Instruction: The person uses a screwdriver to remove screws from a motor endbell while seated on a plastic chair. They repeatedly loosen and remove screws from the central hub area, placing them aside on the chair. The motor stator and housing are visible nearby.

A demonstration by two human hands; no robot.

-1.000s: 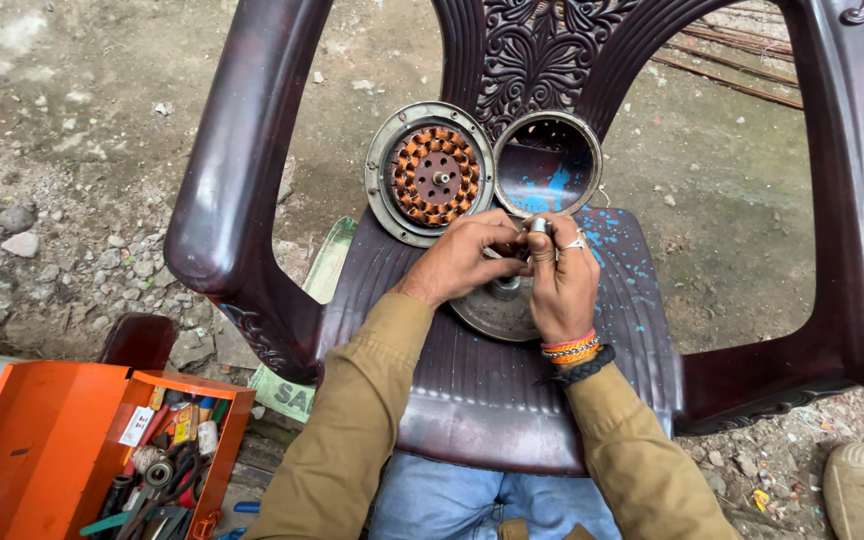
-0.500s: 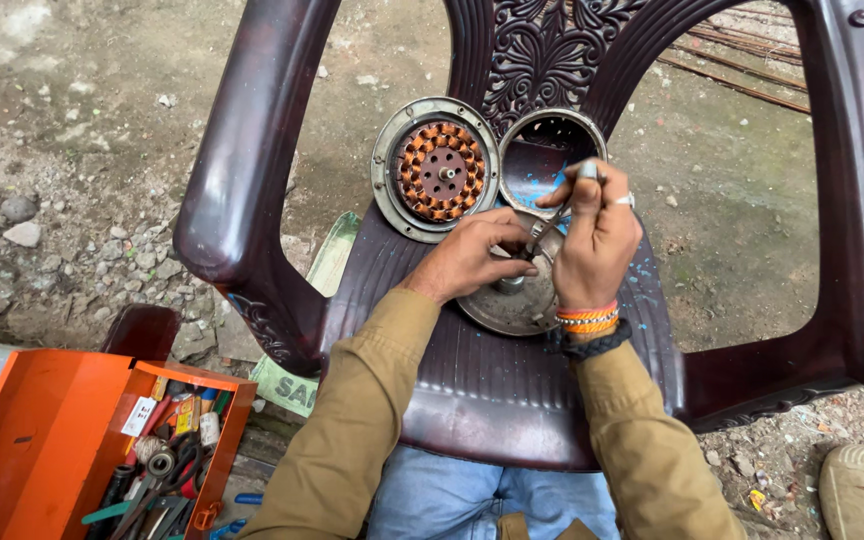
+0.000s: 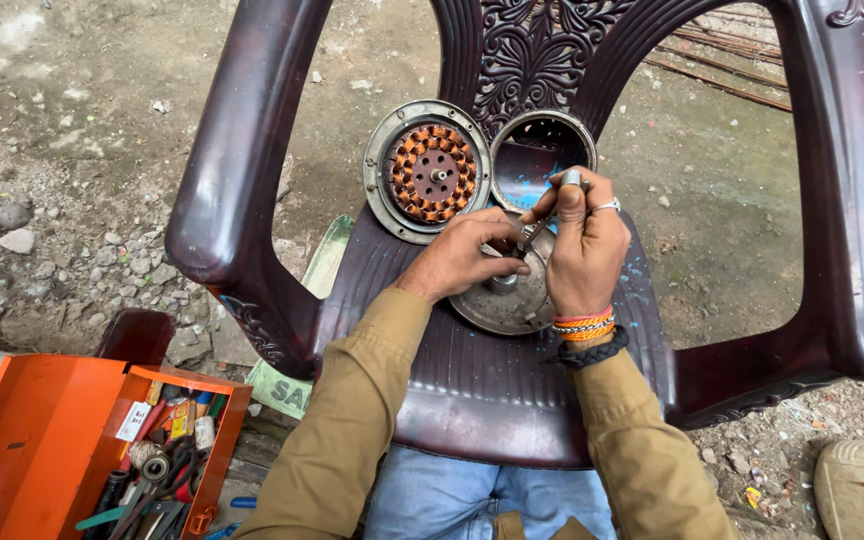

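Note:
On the seat of a dark brown plastic chair (image 3: 492,400) lies a round metal cover plate (image 3: 502,305) with a hub at its centre. My left hand (image 3: 462,255) rests on the plate with its fingers at the hub. My right hand (image 3: 582,245) is closed around a small metal tool whose tip points down at the hub. Leaning against the chair back stand a motor stator with copper windings (image 3: 430,172) and an empty round metal housing (image 3: 544,152).
An open orange toolbox (image 3: 82,450) with several hand tools sits on the ground at the lower left. Rubble and stones cover the ground on the left. A green printed sack (image 3: 297,385) lies under the chair. Chair armrests rise on both sides.
My right hand has lifted from the hub and tilted the tool upward, thumb now on top. My left hand has stayed on the plate. The camera has shifted slightly.

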